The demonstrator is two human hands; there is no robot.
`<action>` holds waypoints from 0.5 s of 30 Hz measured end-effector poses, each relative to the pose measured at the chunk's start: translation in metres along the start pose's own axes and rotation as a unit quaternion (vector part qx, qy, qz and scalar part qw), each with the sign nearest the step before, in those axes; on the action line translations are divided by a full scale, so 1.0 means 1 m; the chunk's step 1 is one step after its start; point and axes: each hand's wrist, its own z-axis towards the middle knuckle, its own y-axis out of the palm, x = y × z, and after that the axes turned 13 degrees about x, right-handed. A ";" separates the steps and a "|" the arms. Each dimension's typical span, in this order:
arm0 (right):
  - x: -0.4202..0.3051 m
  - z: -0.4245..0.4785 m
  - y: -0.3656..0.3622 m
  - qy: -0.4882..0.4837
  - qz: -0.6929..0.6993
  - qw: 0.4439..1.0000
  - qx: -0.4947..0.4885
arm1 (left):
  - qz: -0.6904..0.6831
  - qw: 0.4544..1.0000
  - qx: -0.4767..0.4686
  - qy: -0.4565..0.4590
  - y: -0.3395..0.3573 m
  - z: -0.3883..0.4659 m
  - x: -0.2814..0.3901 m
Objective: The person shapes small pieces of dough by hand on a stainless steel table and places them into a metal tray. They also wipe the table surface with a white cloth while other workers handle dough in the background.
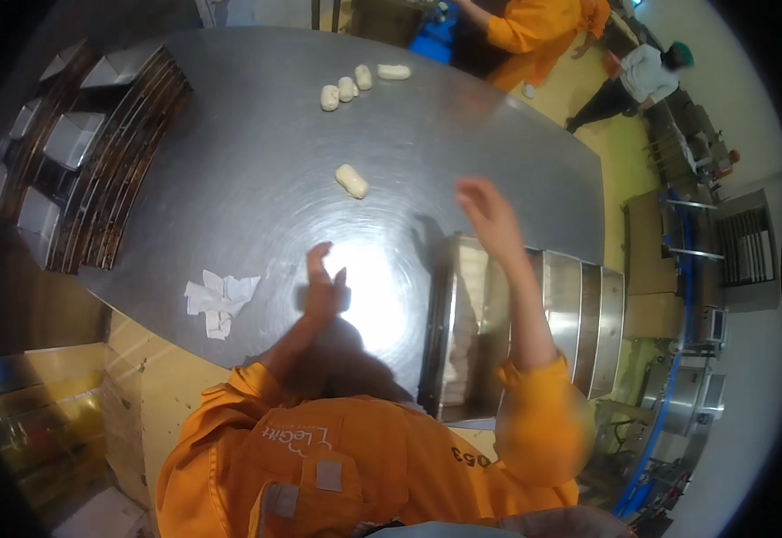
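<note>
My left hand (pixel 324 286) is over the bright reflection on the steel table, thumb and fingers apart, holding nothing that I can see. Blurred by motion, my right hand (pixel 490 218) is above the far end of a long metal loaf pan (pixel 437 376), fingers loosely bent and no object visible in it. Pale rounded shapes show inside that pan; whether dough or reflection, I cannot tell. Beyond both hands lies a single dough roll (pixel 352 181). Farther off, several dough pieces (pixel 346 89) form a short slanting row, with a longer dough piece (pixel 394 72) to their right.
Crumpled white paper or cloth (pixel 219 300) lies on the steel table (pixel 250 161) at left. Browned metal pans (pixel 105 168) are stacked at the far left. More metal pans (pixel 561 302) stand under my right forearm. Beyond the table are a person in orange (pixel 532 30) and another in white (pixel 646 79).
</note>
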 end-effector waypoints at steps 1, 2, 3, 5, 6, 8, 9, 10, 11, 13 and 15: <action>0.004 0.030 0.038 -0.019 -0.005 0.998 -0.058 | 0.012 1.000 0.013 0.013 -0.015 0.024 -0.016; 0.017 0.060 0.075 -0.068 -0.038 0.994 -0.083 | 0.025 0.999 0.028 0.025 -0.029 0.047 -0.034; 0.038 0.085 0.111 -0.117 -0.069 0.985 -0.111 | 0.009 0.999 0.035 0.013 -0.044 0.070 -0.049; 0.094 0.109 0.172 -0.015 -0.082 0.994 -0.069 | -0.017 1.000 0.026 -0.003 -0.076 0.111 -0.052; 0.142 0.095 0.200 -0.147 -0.250 0.957 0.031 | -0.032 0.999 0.006 0.001 -0.088 0.134 -0.049; 0.090 0.052 0.301 -0.113 -0.142 0.978 0.102 | 0.053 0.992 0.092 0.070 -0.150 0.155 -0.103; 0.057 0.033 0.313 -0.005 -0.105 0.992 0.063 | 0.115 0.987 0.108 0.017 -0.172 0.165 -0.108; 0.061 0.023 0.316 -0.116 -0.116 0.984 0.073 | 0.167 0.979 0.107 -0.036 -0.187 0.178 -0.107; 0.050 0.017 0.317 -0.157 -0.101 0.978 0.088 | 0.162 0.980 0.108 -0.044 -0.206 0.186 -0.120; 0.028 0.026 0.314 -0.063 -0.088 0.984 0.138 | 0.201 0.974 0.099 -0.043 -0.233 0.187 -0.146; 0.001 0.034 0.306 0.008 -0.049 0.985 0.163 | 0.275 0.957 0.090 -0.022 -0.238 0.184 -0.170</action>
